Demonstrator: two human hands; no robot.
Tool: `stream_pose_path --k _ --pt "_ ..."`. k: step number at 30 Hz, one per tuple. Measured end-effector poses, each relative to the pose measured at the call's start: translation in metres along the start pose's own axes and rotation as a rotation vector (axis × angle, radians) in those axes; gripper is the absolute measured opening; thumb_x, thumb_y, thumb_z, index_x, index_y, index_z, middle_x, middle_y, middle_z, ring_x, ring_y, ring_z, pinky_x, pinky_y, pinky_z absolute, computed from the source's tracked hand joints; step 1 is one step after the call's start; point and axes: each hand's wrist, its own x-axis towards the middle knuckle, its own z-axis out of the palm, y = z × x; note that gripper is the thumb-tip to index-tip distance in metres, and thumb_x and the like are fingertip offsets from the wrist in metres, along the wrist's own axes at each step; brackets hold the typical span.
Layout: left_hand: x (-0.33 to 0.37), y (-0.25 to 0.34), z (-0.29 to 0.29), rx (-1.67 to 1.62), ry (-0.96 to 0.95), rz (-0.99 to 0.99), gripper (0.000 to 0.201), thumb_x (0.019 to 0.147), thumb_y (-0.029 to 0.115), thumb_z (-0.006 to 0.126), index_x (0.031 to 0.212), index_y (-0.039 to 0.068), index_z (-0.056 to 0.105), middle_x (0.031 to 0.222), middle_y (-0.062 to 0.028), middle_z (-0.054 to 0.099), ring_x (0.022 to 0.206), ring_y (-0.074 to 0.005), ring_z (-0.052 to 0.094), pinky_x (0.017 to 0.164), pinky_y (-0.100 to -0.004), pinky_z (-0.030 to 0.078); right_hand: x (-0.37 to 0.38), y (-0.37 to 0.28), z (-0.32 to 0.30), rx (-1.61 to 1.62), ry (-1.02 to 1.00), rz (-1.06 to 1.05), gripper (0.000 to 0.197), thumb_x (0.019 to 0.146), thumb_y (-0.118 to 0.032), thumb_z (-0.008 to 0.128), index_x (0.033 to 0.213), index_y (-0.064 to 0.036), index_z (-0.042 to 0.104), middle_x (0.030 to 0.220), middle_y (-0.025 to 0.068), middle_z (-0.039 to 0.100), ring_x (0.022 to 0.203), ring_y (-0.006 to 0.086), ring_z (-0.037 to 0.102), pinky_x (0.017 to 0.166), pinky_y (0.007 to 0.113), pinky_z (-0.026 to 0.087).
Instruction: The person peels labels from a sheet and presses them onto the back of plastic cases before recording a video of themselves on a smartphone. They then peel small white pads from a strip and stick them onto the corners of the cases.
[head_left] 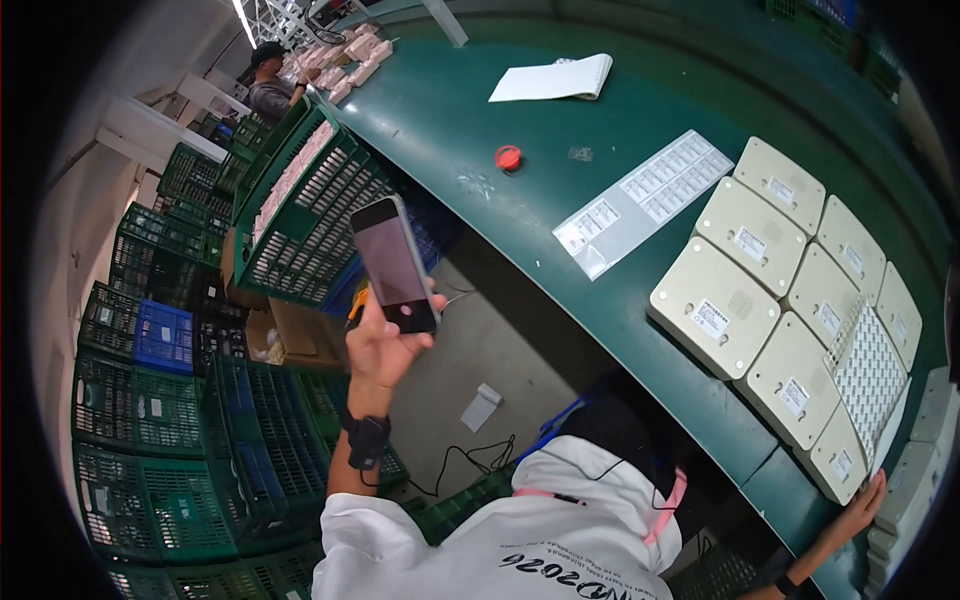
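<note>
My left hand (385, 340) is raised over the gap left of the table, closed around a smartphone (393, 262). Its screen is mostly dull pinkish grey, with a round mark near the lower end. At the right end of the table, my right hand (862, 510) has its fingers at the lower corner of a white label sheet (868, 372) with rows of small printed labels, seemingly pinching it. That sheet lies bent across several cream plastic device housings (714, 308), set close together with their label sides up.
On the green table (450, 130) lie a flat sheet of labels (650, 200), a red cap-like piece (508, 158) and a paper pad (552, 80). Green crates (310, 220) stand stacked on the left. A co-worker (270, 85) is at the far left. A cable (470, 455) runs over the floor.
</note>
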Motion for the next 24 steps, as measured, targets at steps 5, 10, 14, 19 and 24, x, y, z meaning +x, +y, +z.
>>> stream_pose_path --k 5,10,14,19,24 --pt "0.019 -0.035 0.066 -0.263 -0.31 -0.149 0.084 0.076 0.008 0.056 0.15 0.01 0.017 0.14 -0.0274 0.038 0.124 -0.0495 0.046 0.08 -0.0603 0.057 0.003 0.012 -0.002 0.063 0.017 0.009 0.046 0.102 -0.036 0.049 0.135 -0.0041 0.051 0.126 0.0075 0.056 0.108 0.0167 0.057 0.091 0.03 0.046" --pt "0.036 -0.071 0.129 -0.524 -0.595 -0.211 0.075 0.096 0.049 0.048 0.151 0.009 0.017 0.144 -0.0263 0.034 0.12 -0.045 0.049 0.087 -0.0654 0.05 -0.001 0.01 0.003 0.044 0.039 -0.044 0.047 0.102 -0.038 0.047 0.134 -0.0039 0.051 0.124 0.0078 0.057 0.106 0.0163 0.057 0.09 0.03 0.047" --pt "0.034 -0.099 0.145 -0.742 -0.525 -0.235 0.084 0.094 0.069 0.028 0.15 0.006 0.023 0.141 -0.0259 0.038 0.112 -0.0404 0.053 0.086 -0.0621 0.049 -0.011 -0.007 0.007 -0.016 0.112 -0.053 0.045 0.102 -0.035 0.049 0.134 -0.0035 0.052 0.124 0.0089 0.057 0.104 0.0163 0.057 0.088 0.029 0.047" --pt "0.027 -0.114 0.141 -0.686 -0.497 -0.307 0.082 0.096 0.067 0.023 0.146 0.002 0.03 0.135 -0.0259 0.043 0.107 -0.0386 0.056 0.084 -0.0554 0.052 -0.074 -0.066 0.032 -0.38 0.328 -0.443 0.039 0.102 -0.028 0.051 0.132 -0.0035 0.053 0.122 0.0098 0.059 0.097 0.0169 0.056 0.084 0.029 0.047" --pt "0.02 -0.121 0.133 -0.464 -0.385 -0.383 0.086 0.095 0.07 0.023 0.142 -0.001 0.034 0.126 -0.0243 0.051 0.101 -0.0356 0.06 0.083 -0.0469 0.054 -0.21 -0.133 0.083 -0.127 -0.51 -0.807 0.017 0.089 -0.003 0.055 0.105 0.0029 0.06 0.097 0.0176 0.065 0.077 0.0242 0.059 0.077 0.035 0.05"
